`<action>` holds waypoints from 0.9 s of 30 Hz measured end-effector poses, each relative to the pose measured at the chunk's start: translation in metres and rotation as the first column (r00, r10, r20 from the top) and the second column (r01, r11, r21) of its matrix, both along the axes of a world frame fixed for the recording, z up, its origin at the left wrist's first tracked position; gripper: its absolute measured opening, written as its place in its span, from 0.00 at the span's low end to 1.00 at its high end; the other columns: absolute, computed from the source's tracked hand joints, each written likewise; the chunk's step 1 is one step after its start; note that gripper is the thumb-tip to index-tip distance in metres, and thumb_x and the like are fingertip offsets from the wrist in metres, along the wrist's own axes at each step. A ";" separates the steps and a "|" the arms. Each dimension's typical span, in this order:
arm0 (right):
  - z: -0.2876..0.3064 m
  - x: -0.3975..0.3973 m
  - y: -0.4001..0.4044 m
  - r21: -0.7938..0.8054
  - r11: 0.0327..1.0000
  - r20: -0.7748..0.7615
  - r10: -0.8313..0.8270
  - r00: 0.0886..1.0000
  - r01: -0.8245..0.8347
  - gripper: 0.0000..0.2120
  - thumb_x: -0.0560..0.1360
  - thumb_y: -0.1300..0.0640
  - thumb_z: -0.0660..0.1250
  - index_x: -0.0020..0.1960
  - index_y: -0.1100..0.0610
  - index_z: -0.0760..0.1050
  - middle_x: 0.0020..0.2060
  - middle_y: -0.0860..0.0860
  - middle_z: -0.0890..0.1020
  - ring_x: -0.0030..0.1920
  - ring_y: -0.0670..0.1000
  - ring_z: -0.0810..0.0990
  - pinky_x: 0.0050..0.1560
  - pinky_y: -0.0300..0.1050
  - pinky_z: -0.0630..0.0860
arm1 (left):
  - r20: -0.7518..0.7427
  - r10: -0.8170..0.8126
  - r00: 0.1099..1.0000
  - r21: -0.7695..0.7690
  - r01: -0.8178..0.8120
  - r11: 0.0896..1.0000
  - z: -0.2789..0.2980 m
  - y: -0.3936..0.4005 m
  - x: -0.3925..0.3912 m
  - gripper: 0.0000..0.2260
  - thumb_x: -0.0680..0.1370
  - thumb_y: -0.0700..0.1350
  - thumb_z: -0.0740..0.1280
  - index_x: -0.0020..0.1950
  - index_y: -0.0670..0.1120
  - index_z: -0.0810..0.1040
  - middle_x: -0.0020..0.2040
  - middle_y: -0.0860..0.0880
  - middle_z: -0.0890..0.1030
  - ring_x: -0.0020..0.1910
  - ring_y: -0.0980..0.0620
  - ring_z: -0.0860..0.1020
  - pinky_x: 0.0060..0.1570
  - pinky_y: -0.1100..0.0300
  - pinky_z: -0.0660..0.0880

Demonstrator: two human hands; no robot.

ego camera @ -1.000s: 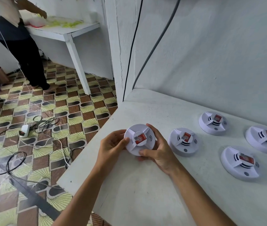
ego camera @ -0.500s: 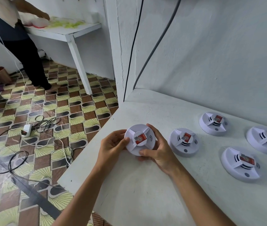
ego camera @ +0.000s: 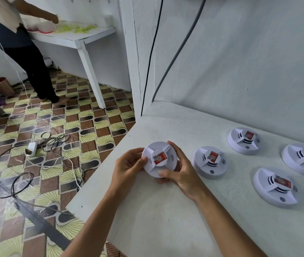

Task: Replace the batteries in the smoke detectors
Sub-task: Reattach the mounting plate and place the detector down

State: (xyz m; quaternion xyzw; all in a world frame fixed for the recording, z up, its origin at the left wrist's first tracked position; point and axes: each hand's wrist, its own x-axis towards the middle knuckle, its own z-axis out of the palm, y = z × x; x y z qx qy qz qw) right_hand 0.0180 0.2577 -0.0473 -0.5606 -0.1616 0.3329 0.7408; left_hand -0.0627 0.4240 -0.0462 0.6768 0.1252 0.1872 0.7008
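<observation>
Round white plastic smoke detector (ego camera: 159, 158) with red label held between both grips above white table (ego camera: 166, 219) edge; left hand (ego camera: 129, 165) and right hand (ego camera: 181, 172) curled round its rim, probably lifted clear.

Bright, soft daylight, pale shadows under the hands, sharp in the middle, bent and stretched at the edges, no glare
</observation>
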 end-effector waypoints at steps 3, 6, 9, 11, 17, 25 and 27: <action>0.003 0.001 0.001 0.073 0.997 -0.125 -0.004 0.992 0.013 0.30 0.68 0.58 0.71 0.67 0.43 0.67 0.61 0.54 0.76 0.57 0.58 0.80 0.42 0.54 0.80 | 0.007 -0.009 1.000 -0.012 0.009 1.000 0.001 0.000 0.000 0.12 0.76 0.41 0.68 0.58 0.41 0.80 0.52 0.44 0.85 0.52 0.44 0.83 0.50 0.53 0.81; 0.004 0.002 0.000 0.113 0.993 -0.175 -0.005 0.985 0.025 0.28 0.69 0.58 0.69 0.67 0.44 0.68 0.59 0.54 0.78 0.54 0.58 0.81 0.40 0.54 0.80 | 0.006 -0.007 1.000 -0.017 0.007 1.000 0.000 0.000 0.000 0.11 0.76 0.41 0.69 0.58 0.41 0.80 0.52 0.44 0.85 0.52 0.44 0.83 0.50 0.53 0.81; 0.002 0.001 0.000 0.076 0.997 -0.127 -0.014 0.992 0.024 0.30 0.68 0.62 0.69 0.66 0.43 0.68 0.60 0.55 0.77 0.57 0.59 0.80 0.43 0.54 0.80 | 0.005 -0.004 1.000 -0.006 0.004 1.000 -0.001 0.001 0.001 0.11 0.76 0.42 0.70 0.58 0.43 0.81 0.52 0.44 0.85 0.52 0.44 0.83 0.51 0.52 0.81; 0.000 0.001 -0.001 0.062 0.998 -0.109 -0.018 0.994 0.024 0.32 0.67 0.64 0.70 0.66 0.42 0.69 0.60 0.55 0.78 0.57 0.59 0.80 0.44 0.55 0.80 | 0.003 0.001 1.000 -0.007 -0.001 1.000 -0.001 0.001 0.001 0.11 0.76 0.42 0.70 0.58 0.43 0.80 0.52 0.45 0.85 0.52 0.44 0.83 0.51 0.52 0.81; -0.003 -0.003 -0.001 0.037 0.996 -0.049 -0.082 0.995 0.084 0.39 0.63 0.69 0.73 0.69 0.45 0.68 0.59 0.58 0.78 0.56 0.58 0.81 0.45 0.55 0.81 | 0.013 0.010 1.000 0.007 -0.010 1.000 0.000 0.001 0.001 0.12 0.75 0.43 0.68 0.57 0.44 0.80 0.52 0.45 0.85 0.52 0.45 0.83 0.51 0.52 0.80; -0.003 -0.004 0.000 -0.009 0.994 0.016 -0.106 0.994 0.106 0.39 0.62 0.67 0.75 0.67 0.42 0.68 0.60 0.57 0.77 0.57 0.56 0.80 0.44 0.51 0.81 | 0.011 0.018 1.000 0.003 -0.018 1.000 -0.003 0.002 0.002 0.12 0.75 0.43 0.69 0.58 0.43 0.80 0.52 0.44 0.85 0.53 0.43 0.83 0.52 0.51 0.80; -0.004 -0.005 0.000 -0.019 0.994 0.038 -0.106 0.994 0.106 0.38 0.63 0.67 0.74 0.66 0.40 0.69 0.61 0.55 0.77 0.58 0.56 0.79 0.45 0.51 0.81 | 0.013 0.016 1.000 0.003 -0.016 1.000 -0.002 0.001 0.002 0.12 0.75 0.43 0.69 0.57 0.42 0.80 0.52 0.44 0.85 0.52 0.43 0.83 0.51 0.52 0.80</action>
